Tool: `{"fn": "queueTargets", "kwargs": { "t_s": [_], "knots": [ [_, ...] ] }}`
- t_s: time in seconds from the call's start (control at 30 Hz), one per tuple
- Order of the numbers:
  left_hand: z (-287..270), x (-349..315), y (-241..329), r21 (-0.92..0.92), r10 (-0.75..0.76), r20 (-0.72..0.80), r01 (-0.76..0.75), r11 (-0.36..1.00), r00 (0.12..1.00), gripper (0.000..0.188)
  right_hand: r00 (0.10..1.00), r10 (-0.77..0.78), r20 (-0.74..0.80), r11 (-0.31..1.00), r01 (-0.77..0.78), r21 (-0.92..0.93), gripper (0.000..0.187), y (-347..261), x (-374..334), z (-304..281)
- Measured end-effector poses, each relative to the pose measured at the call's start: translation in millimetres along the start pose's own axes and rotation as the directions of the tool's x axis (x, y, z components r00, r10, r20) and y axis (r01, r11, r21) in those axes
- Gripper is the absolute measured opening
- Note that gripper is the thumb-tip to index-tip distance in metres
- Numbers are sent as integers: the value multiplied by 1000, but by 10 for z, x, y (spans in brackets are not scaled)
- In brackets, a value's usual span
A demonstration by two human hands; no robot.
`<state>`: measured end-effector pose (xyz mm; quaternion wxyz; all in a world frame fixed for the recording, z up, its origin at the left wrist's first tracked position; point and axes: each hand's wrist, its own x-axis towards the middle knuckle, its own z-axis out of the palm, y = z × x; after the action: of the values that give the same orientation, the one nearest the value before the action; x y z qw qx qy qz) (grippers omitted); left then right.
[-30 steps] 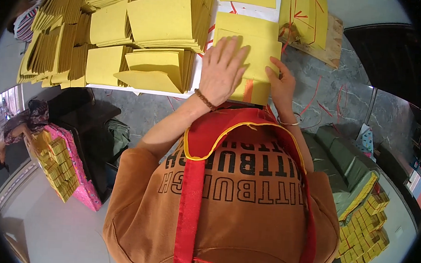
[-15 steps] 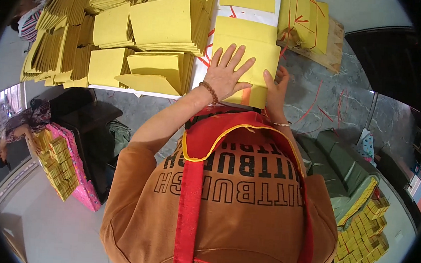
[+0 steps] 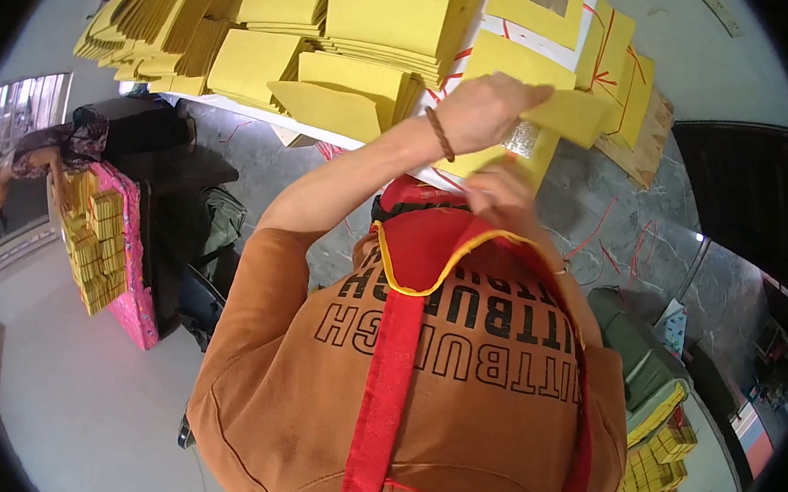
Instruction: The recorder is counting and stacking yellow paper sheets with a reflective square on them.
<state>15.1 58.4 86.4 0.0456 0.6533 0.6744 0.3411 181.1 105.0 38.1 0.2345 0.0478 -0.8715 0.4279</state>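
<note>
My left hand (image 3: 487,114), with a brown beaded bracelet at the wrist, is closed in a pinch on a raised yellow paper sheet (image 3: 575,115). Under that sheet, a silvery patch (image 3: 522,139) shows on yellow paper (image 3: 529,171) at the table's near edge. Just below the patch is my right hand (image 3: 505,195), blurred, with its fingers curled inward over the paper's near end. Whether it holds anything is hidden. Beyond both hands lies a larger yellow sheet (image 3: 517,58), flat on the white tabletop.
Stacks of yellow paper (image 3: 387,12) cover the table's left. Bundles tied with red string (image 3: 612,65) stand at the far right on a wooden board (image 3: 643,149). At left, a person (image 3: 49,153) reaches into a pink box (image 3: 141,265) of yellow bundles. A green sofa (image 3: 629,354) stands right.
My left hand has gone from lying flat and spread to pinching a lifted yellow sheet, uncovering the silvery patch. My right hand has moved from the paper's right edge to its near end.
</note>
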Motion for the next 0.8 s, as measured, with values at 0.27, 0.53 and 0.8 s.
{"fn": "queueTargets", "kwargs": {
  "t_s": [0.27,0.53,0.8],
  "knots": [
    [-1342,-625,40,-584,-427,-574,16,811,699,20,755,-266,599,872,454,-185,38,-316,971,933],
    [-1109,-1449,-388,296,-157,-404,291,910,901,47,828,-133,545,916,312,-251,50,295,842,1352],
    [-542,-1849,-880,650,-123,-57,130,748,991,48,718,-60,694,961,230,-156,46,256,901,1221]
  ]
}}
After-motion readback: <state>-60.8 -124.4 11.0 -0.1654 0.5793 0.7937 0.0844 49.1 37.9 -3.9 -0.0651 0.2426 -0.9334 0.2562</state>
